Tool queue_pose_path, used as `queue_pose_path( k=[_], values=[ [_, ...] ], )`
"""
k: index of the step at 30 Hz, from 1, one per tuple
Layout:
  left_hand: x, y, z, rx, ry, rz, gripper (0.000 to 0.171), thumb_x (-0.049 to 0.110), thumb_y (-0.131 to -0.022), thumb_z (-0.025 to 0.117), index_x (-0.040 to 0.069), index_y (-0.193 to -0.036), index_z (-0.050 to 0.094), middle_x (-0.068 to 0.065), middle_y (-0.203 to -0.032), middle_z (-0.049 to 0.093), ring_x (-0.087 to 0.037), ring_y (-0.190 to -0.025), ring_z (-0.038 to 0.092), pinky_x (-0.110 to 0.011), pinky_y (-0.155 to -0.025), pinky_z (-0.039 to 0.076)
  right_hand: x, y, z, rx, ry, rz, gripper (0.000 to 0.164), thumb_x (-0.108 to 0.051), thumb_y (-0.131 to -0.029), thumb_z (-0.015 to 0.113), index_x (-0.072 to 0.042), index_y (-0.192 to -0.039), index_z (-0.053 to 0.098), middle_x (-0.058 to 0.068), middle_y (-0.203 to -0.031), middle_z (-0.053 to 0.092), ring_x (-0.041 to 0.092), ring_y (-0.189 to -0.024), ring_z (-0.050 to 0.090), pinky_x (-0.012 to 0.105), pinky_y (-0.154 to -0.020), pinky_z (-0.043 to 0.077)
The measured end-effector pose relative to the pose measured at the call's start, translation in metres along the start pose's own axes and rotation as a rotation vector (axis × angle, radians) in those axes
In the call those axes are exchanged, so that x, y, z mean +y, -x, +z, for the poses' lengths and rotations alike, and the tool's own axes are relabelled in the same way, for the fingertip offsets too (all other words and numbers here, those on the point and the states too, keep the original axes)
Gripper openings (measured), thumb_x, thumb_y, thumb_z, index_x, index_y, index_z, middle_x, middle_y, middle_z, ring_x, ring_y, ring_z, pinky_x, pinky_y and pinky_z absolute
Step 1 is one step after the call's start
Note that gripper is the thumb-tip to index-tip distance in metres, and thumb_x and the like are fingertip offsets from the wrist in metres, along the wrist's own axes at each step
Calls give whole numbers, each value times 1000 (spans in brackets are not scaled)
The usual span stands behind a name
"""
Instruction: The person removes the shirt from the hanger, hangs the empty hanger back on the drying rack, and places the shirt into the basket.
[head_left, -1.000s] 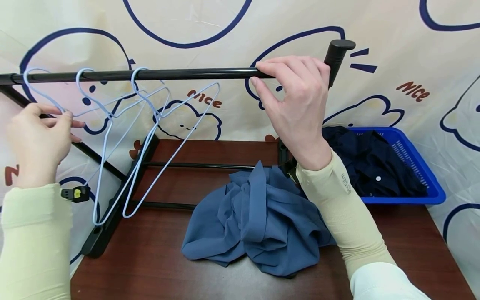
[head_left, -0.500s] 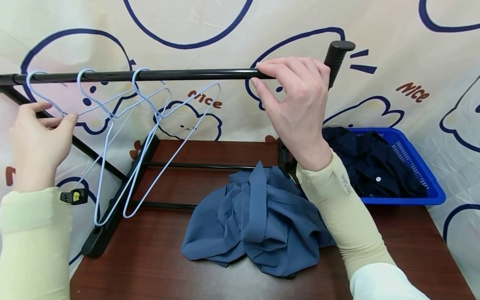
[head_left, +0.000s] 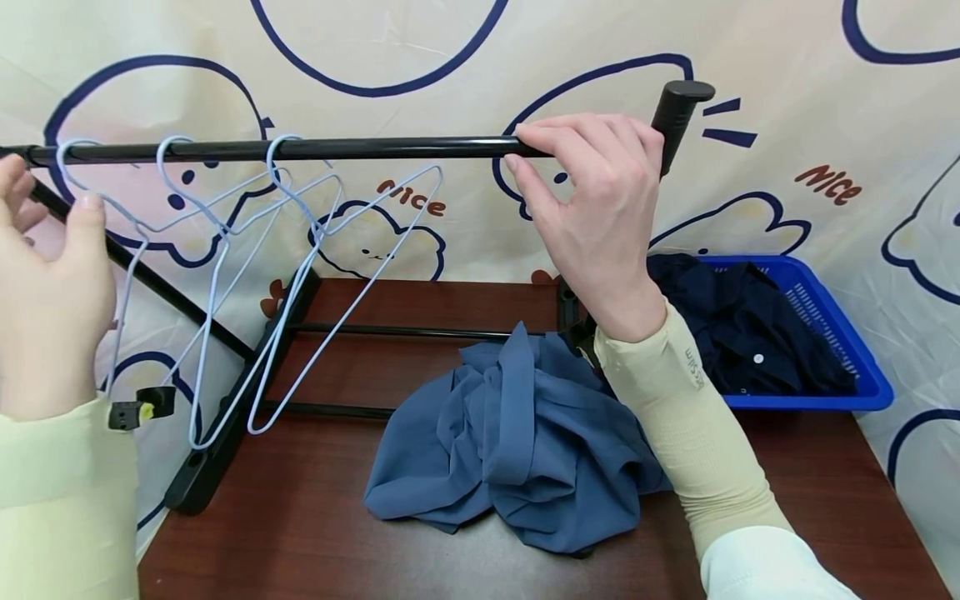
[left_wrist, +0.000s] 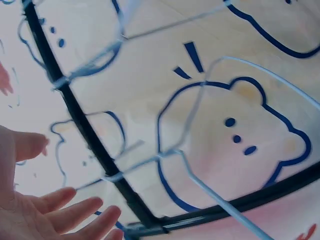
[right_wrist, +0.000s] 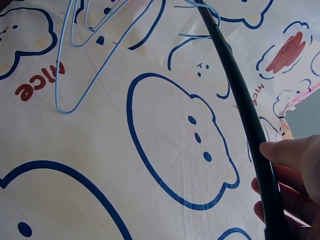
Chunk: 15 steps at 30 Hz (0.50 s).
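Three light-blue wire hangers (head_left: 303, 258) hang by their hooks from the left part of a black rack rail (head_left: 405, 148). My left hand (head_left: 56, 292) is at the left edge of the head view, just left of the leftmost hanger (head_left: 129, 287). In the left wrist view its fingers (left_wrist: 75, 217) are spread and relaxed, with nothing between them. My right hand (head_left: 596, 212) grips the rail near its right end, thumb below and fingers over it. The right wrist view shows the thumb and curled fingers around the rail (right_wrist: 242, 105).
A crumpled blue-grey garment (head_left: 510, 442) lies on the brown table (head_left: 300, 533) between the rack's feet. At the right, a blue basket (head_left: 873, 392) holds dark navy clothing (head_left: 750, 333). A patterned curtain (head_left: 450, 50) stands behind the rack.
My left hand has let go of the leftmost hanger and moved left and slightly toward me. That hanger now hangs freely from the rail. My right hand has stayed on the rail.
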<state>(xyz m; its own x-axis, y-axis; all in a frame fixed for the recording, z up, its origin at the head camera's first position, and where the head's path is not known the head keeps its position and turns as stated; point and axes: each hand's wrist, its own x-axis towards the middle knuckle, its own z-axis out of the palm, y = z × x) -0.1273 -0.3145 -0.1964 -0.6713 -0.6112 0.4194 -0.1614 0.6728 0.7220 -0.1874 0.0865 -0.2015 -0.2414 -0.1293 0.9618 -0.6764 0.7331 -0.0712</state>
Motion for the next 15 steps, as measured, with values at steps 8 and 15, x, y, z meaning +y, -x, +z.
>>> queue_pose_path(
  k=[8,15],
  values=[
    [34,35,-4,25,68,174,54,30,-98,42,28,-148,23,12,-148,28,-4,-132,24,-26,-107,10,0,0,-1,-10,7,4,34,-37,-93,56,-10,-106,73,2,-100,68,20,-95,54,35,-92,27],
    [54,69,-1,103,165,556,54,27,-93,52,11,-143,37,3,-142,40,-7,-128,37,-26,-107,18,0,0,-1,-22,10,8,35,-38,-93,55,-11,-107,72,2,-101,68,20,-96,54,35,-92,27]
  ],
)
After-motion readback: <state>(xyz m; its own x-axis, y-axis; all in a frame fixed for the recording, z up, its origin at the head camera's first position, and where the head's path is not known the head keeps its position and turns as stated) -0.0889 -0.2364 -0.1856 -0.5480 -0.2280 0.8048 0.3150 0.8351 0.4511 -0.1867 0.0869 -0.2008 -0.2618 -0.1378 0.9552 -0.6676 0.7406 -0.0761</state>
